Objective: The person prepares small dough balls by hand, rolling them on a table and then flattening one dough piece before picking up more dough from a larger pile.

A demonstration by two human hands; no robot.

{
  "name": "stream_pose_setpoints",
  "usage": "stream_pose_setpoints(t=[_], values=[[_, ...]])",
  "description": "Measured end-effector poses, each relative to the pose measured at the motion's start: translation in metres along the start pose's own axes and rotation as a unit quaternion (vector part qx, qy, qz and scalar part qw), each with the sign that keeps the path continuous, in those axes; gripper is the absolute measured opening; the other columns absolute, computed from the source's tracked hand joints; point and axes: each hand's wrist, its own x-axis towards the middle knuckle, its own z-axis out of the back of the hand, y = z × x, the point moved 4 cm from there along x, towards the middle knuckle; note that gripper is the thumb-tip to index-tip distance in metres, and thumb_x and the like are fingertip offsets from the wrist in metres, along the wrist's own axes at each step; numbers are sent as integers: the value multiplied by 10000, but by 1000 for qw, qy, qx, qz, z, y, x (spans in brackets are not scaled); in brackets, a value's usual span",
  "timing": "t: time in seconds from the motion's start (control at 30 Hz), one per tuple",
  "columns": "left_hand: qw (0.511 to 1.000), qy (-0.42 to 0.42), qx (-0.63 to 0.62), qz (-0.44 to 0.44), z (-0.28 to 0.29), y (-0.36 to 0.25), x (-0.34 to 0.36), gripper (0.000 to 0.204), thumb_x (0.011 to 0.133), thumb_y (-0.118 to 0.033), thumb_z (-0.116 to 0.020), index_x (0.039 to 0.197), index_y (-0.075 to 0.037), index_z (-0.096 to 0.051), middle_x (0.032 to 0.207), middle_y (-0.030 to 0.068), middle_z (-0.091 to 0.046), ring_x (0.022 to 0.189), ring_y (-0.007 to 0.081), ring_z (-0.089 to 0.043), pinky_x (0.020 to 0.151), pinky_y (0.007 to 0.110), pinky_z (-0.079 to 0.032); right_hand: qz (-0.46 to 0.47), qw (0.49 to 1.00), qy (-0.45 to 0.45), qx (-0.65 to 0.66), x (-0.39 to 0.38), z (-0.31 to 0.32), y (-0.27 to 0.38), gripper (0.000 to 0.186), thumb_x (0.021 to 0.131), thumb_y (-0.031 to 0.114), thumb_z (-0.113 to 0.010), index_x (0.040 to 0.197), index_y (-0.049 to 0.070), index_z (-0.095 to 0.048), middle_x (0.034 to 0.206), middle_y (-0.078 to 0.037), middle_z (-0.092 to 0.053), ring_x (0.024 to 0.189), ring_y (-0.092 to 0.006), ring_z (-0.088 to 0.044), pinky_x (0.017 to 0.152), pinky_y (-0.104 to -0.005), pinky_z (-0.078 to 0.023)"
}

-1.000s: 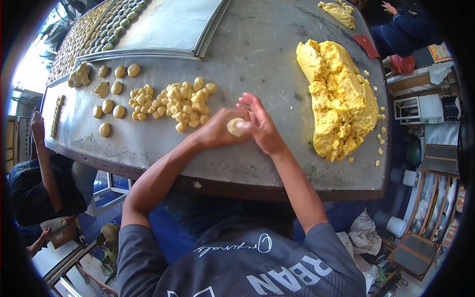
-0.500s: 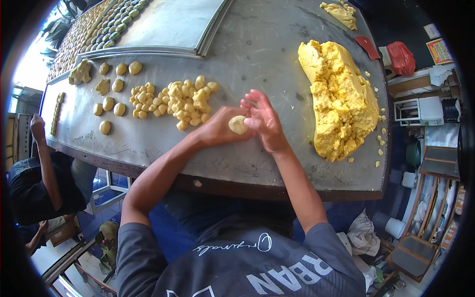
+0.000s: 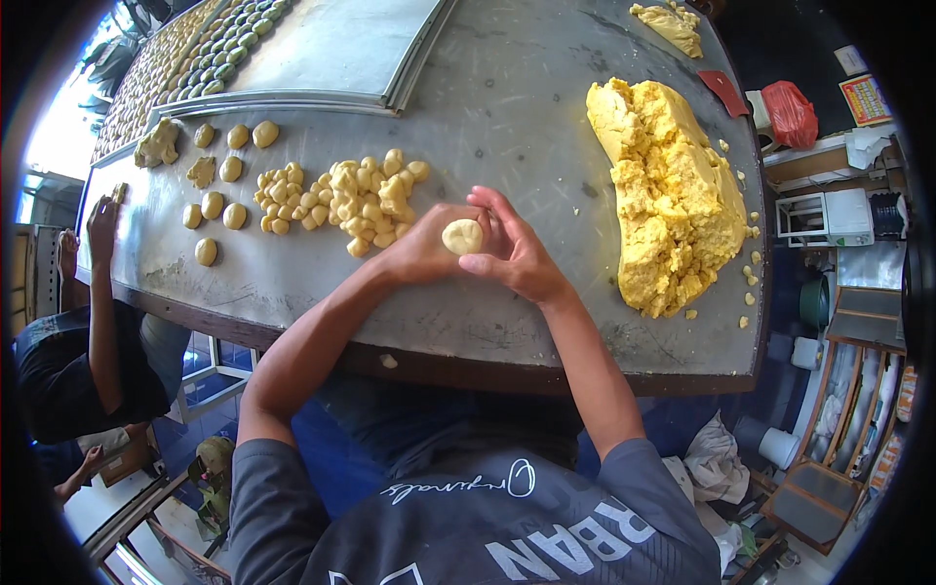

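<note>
A round pale-yellow dough ball (image 3: 462, 237) sits between my two hands, above the metal table. My left hand (image 3: 424, 244) is curled around it from the left. My right hand (image 3: 522, 255) cups its other side, thumb pointing toward the ball and fingers bent over toward the left hand. Just left of my hands lies a heap of small dough balls (image 3: 366, 200). Beyond that are several larger smooth balls (image 3: 213, 205) set apart from each other. To the right rests a big crumbly yellow dough mass (image 3: 673, 205).
Metal trays (image 3: 322, 58) lie at the back left, beside rows of shaped pieces (image 3: 229, 54). A red scraper (image 3: 722, 93) and a smaller dough lump (image 3: 671, 29) are at the far right. At the left edge, a co-worker's hand (image 3: 101, 229) reaches over the table.
My right hand has shifted its fingers in over the left hand, and the dough ball has moved slightly up and left. The co-worker's hand has moved right, onto the dough strip.
</note>
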Motion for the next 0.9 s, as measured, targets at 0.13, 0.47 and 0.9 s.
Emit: stream_pose_setpoints(t=[0.13, 0.47, 0.9], values=[[1000, 4, -13, -17, -2, 2, 0, 236, 721, -79, -740, 754, -63, -507, 802, 5, -598, 757, 76, -532, 670, 262, -462, 14, 1000, -16, -3, 1, 0, 0, 812, 774, 144, -774, 1415, -7, -299, 1375, -170, -399, 1274, -203, -400, 1089, -320, -299], [1000, 12, 2, 2, -3, -11, 0, 219, 716, -73, -742, 791, -48, -538, 792, 8, -602, 753, 80, -548, 667, 272, -471, 14, 998, -38, 45, 2, 3, -6, 724, 827, 205, -720, 1403, 2, -330, 1358, -170, -414, 1263, -214, -412, 1048, -317, -354], [999, 16, 29, -12, -6, -10, 0, 203, 705, -70, -732, 811, -39, -561, 780, 21, -612, 739, 89, -559, 669, 280, -473, -1, 1000, -25, 18, 2, -1, -6, 678, 865, 187, -645, 1417, 15, -290, 1366, -159, -386, 1268, -210, -401, 1065, -312, -321]])
